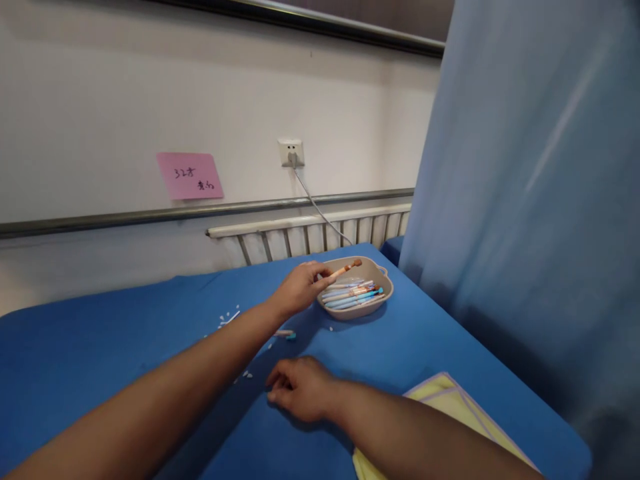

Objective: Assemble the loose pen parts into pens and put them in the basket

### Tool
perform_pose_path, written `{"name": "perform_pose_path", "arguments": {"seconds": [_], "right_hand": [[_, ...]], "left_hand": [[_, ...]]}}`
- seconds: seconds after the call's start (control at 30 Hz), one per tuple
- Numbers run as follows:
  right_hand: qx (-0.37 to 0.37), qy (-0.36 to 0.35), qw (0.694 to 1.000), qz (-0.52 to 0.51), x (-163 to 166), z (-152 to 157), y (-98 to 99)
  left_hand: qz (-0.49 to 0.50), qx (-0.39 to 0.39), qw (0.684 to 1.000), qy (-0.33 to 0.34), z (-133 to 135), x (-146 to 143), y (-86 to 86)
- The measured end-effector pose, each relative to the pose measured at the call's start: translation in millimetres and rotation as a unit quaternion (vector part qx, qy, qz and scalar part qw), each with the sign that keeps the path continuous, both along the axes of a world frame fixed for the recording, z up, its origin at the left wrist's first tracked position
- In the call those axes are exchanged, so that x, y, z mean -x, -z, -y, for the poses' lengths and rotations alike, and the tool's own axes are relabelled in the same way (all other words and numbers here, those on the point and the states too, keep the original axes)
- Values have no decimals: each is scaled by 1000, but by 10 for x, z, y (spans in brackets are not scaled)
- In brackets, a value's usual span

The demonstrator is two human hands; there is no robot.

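Note:
My left hand (303, 287) is closed on a toothbrush (345, 269) with a pale orange handle and a brown head, held tilted over a beige basket (353, 311). Inside the basket lie several more toothbrushes (355, 298), with pale, blue and teal parts. My right hand (303, 388) hovers low over the blue bed cover (400, 353), its fingers loosely curled and a little apart, with nothing visible in them. Between my arms, another toothbrush (286, 333) with a teal head lies on the cover, partly hidden by my left forearm.
Small white bits (247, 375) are scattered on the cover around my left forearm. A folded yellow cloth (457, 400) lies under my right forearm. Bed railing (310, 230) and a plugged cable (320, 210) stand behind; a blue curtain (515, 167) hangs at right.

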State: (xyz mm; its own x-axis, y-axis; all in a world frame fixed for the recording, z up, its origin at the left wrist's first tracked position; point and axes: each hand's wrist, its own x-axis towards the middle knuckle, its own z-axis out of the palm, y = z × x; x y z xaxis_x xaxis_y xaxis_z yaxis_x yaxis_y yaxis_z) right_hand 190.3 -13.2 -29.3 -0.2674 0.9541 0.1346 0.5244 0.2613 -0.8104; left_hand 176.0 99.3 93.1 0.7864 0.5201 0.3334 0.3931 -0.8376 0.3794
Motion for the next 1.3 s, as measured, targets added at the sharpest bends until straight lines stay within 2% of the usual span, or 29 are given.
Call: {"name": "perform_pose_path", "arguments": {"seconds": [0.17,0.37,0.53,0.63,0.83,1.0,1.13,1.23,1.3], "right_hand": [[-4,-4,998,58,-25,12,-120],[9,-27,997,76,-72,30,-223],[47,-13,997,61,-32,-12,-168],[40,-15,996,72,0,-47,-144],[66,-40,993,88,-11,-57,-241],[56,-24,995,80,-6,-76,-175],[27,-15,998,47,-37,-52,-118],[2,-10,1000,30,-61,-11,-101],[7,0,1000,7,-57,8,-70]], "left_hand": [[-104,-41,993,-25,-278,-461,60],[-189,-34,979,-70,-536,-772,258],[-269,-15,958,-94,-547,-936,393],[-311,2,946,-97,-502,-1032,418],[-346,12,933,-93,-490,-1139,447],[-336,4,938,-81,-506,-1106,504],[-284,-10,956,-79,-449,-953,415],[-229,-19,970,-82,-332,-599,232],[-197,-21,976,-93,-222,-201,110]]}}
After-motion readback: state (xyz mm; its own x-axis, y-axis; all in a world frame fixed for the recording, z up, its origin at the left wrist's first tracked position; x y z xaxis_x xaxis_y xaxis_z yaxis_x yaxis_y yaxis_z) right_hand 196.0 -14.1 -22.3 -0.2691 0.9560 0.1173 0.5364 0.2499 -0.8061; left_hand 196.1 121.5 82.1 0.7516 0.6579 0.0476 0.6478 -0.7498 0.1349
